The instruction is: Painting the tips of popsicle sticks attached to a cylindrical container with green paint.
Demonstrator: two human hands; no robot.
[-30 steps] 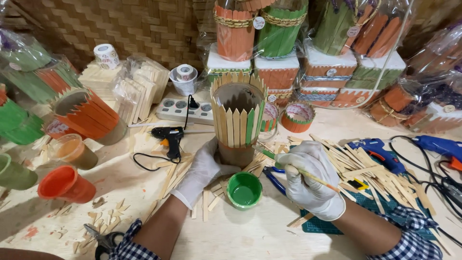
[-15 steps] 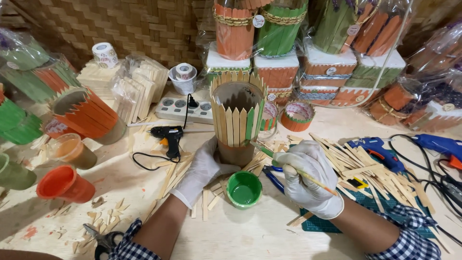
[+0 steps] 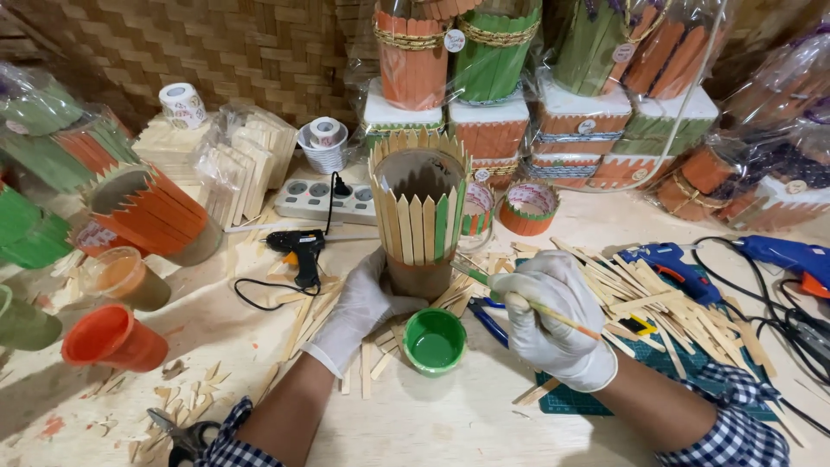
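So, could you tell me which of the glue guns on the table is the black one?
The black glue gun lies left of the stick-clad holder, near the left hand; the two blue glue guns lie far right.

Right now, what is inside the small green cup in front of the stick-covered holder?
The small green cup holds green paint that covers its bottom. Nothing else shows inside. The paint's depth cannot be judged.

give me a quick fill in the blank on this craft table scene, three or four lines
1. The right hand holds a thin ____.
2. The small cup between the hands holds ____ paint.
3. The left hand steadies the stick-covered holder at its ____.
4. Both hands wear white ____.

Missing words: brush; green; base; gloves
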